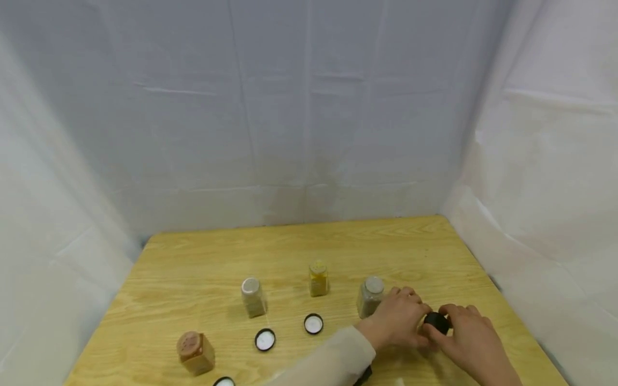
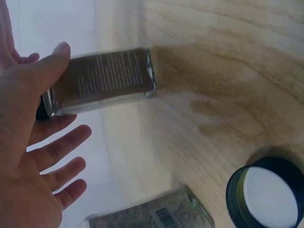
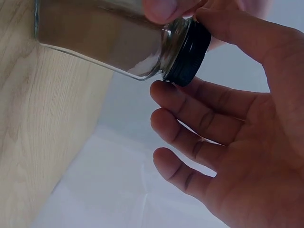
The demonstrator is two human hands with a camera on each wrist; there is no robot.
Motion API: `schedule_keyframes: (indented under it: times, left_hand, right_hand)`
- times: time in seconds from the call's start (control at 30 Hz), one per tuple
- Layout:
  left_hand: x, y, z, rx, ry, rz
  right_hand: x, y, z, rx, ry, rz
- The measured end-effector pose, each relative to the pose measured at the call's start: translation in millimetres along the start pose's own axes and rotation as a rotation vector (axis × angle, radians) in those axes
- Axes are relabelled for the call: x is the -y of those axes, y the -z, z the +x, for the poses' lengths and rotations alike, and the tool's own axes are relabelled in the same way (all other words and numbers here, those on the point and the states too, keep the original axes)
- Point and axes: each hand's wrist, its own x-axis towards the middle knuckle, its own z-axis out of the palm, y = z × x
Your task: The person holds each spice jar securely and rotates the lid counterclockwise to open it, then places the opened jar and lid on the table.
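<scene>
At the right of the table, a square glass spice jar [image 2: 111, 73] of brown powder stands upright with its black screw cap [image 1: 436, 321] on. My left hand [image 1: 398, 316] grips this jar near its shoulder, thumb on one face, the lower fingers spread away from the glass. On the cap, the thumb and index finger of my right hand [image 1: 470, 338] pinch the rim; its other fingers lie loosely bent, as the right wrist view shows. Just beyond my left hand is a capless grey-filled jar [image 1: 370, 297]. In the head view both hands hide most of the held jar.
Further left stand capless jars: a yellow one [image 1: 318, 280], a pale one [image 1: 253, 297] and an orange-brown one [image 1: 197, 354]. Black caps with white liners lie nearer, including one in the middle [image 1: 313, 324] and another beside it [image 1: 265, 340]. White sheeting [image 1: 309, 107] encloses the table.
</scene>
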Motion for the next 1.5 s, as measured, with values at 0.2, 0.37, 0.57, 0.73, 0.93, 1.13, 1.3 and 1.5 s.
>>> schedule_keyframes:
  times: [0.2,0.37,0.57,0.73,0.93,1.13,1.3,1.5]
  left_hand:
    - [-3.6,-3.0,-1.3,-0.032,0.023,-0.009]
    - [-4.7,-5.4,-2.5,-0.053,0.038,-0.031]
    - [-4.4,-10.3,-3.6,-0.084,0.036,-0.074]
    - [-3.3,-11.8,-3.4,-0.092,0.049,-0.125]
    - [-3.2,-12.4,-2.2,-0.085,0.068,-0.149]
    - [-3.9,-11.0,-3.0,-0.076,0.103,-0.189]
    - [-4.2,-13.3,-3.8,-0.097,0.095,-0.21]
    - [-4.0,-13.6,-3.6,-0.102,0.093,-0.206]
  right_hand:
    - [0.1,-0.4,-0.9,-0.007,0.009,0.008]
    - [-0.3,0.2,-0.9,-0.003,0.029,0.022]
    - [-0.7,-1.5,-2.6,-0.01,0.053,0.044]
    - [-4.3,-6.0,-7.7,-0.073,0.125,0.089]
    - [-11.8,-5.4,-7.9,-0.046,0.059,0.112]
    - [-9.1,-5.7,-7.5,-0.049,-0.05,0.05]
    - [-10.8,-7.9,-9.3,-0.066,0.008,0.081]
    - [-9.8,-11.7,-11.8,-0.081,0.039,0.075]
